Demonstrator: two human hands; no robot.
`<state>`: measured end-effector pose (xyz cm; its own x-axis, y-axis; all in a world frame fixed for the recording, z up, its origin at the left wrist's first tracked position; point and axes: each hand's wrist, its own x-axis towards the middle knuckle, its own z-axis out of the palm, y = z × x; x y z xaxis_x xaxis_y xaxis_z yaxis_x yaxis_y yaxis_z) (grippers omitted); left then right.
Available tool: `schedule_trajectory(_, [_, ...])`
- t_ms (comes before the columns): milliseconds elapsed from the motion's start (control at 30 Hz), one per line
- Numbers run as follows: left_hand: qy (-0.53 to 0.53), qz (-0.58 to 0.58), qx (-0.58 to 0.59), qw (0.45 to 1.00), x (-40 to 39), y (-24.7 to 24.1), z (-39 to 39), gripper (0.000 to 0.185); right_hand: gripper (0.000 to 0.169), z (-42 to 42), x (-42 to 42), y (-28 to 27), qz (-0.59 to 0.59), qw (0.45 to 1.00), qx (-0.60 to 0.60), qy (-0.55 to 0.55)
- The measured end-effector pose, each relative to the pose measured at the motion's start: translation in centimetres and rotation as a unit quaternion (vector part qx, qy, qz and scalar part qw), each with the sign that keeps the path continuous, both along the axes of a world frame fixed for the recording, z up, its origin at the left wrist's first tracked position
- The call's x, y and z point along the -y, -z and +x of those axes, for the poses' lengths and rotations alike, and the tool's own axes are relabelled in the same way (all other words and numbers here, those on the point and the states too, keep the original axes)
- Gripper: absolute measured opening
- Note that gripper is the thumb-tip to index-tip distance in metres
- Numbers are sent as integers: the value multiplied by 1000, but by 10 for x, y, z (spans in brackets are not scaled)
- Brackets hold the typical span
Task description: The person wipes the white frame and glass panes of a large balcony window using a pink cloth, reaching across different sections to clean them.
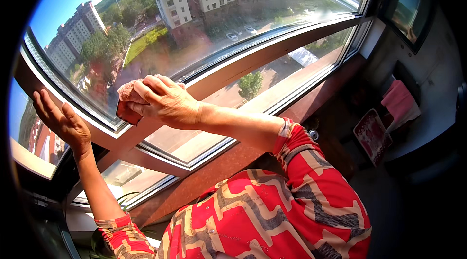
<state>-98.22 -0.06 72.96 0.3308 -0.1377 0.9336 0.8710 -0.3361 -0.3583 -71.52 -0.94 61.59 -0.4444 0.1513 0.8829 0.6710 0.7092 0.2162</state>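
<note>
My right hand (169,104) grips a folded reddish-brown cloth (127,95) near the lower left corner of a large window pane (204,33). The cloth lies over the bottom edge of the pane, beside the window frame (226,80). Fingers apart and holding nothing, my left hand (65,124) rests on the frame's upright bar at the left. Hazy streaks and reddish reflections show on the glass.
Below the frame runs a reddish-brown window sill (204,182). Lower panes (284,69) continue under the crossbar. At the right, a pink cloth (397,100) hangs near a patterned board-like item (370,135). Thin green plant leaves (126,198) rise at the lower left.
</note>
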Motion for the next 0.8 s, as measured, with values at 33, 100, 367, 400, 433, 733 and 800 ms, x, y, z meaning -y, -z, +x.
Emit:
schedule_trajectory(33, [9,-3,0,1000,1,2,1,50,43,-4,-2,-4,-4,999,35,-19])
schedule_trajectory(100, [6,-2,-2,1000,-1,2,3,47,41,19,-12,-15,6,999,29,-14])
schedule_trajectory(367, [30,46,-10,998,-6,4,-20,46,44,286,-52,-14,79,911,-288,283])
schedule_trajectory(400, [43,30,-9,999,-5,6,-18,48,37,307,-48,-1,32,885,-345,312])
schedule_trajectory(433, [63,17,-5,998,-7,7,-15,50,29,335,-47,11,-45,888,-392,236])
schedule_trajectory(733, [-14,12,16,1000,-6,13,-20,48,9,182,-12,37,-85,960,-256,75])
schedule_trajectory(800, [-13,35,0,999,-10,12,-30,49,13,123,-5,33,-135,968,-211,-1])
